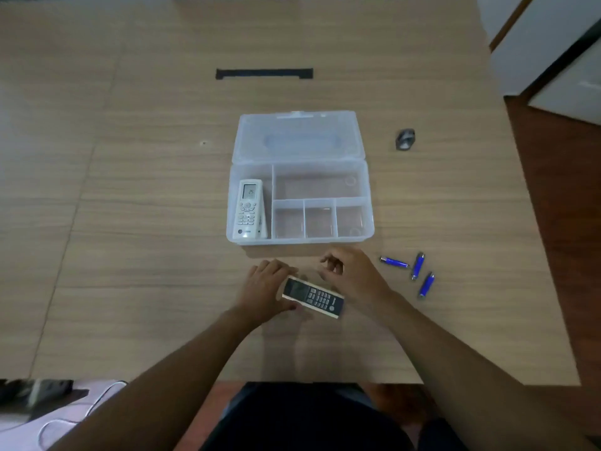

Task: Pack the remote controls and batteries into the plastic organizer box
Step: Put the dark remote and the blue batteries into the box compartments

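Pale wood-grain desk [130, 222] is carrying a clear plastic organizer box [370, 219] with its lid lying open, a white remote control [248, 209] already lying in the tall left compartment. Nearer the person, the left hand [265, 288] is gripping one end of a dark slim remote control [313, 297], while the right hand [353, 275] is hovering loosely curled above it, holding nothing. Steadying both ends and aligning it with the long rear compartment looks wise. Three blue cylindrical batteries [418, 265] are waiting on the right.
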